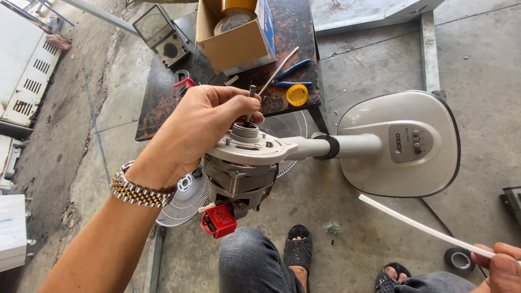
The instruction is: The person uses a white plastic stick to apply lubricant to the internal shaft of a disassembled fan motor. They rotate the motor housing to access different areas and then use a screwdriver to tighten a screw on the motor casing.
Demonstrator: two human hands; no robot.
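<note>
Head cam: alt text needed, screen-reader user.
A person's left hand pinches the metal shaft of a stripped grey pedestal fan motor, while the right hand holds a thin white tube. The fan's grey oval base lies on concrete beside a dark table with blue pliers.

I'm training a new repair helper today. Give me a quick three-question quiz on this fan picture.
1. True or false: the left hand grips the motor shaft of the fan motor.
2. What does the right hand hold? A) pliers B) white strip C) tape roll
3. Which yellow thing lies on the dark table beside the blue-handled pliers?

Key: 1 true; 2 B; 3 the round yellow cap.
</note>
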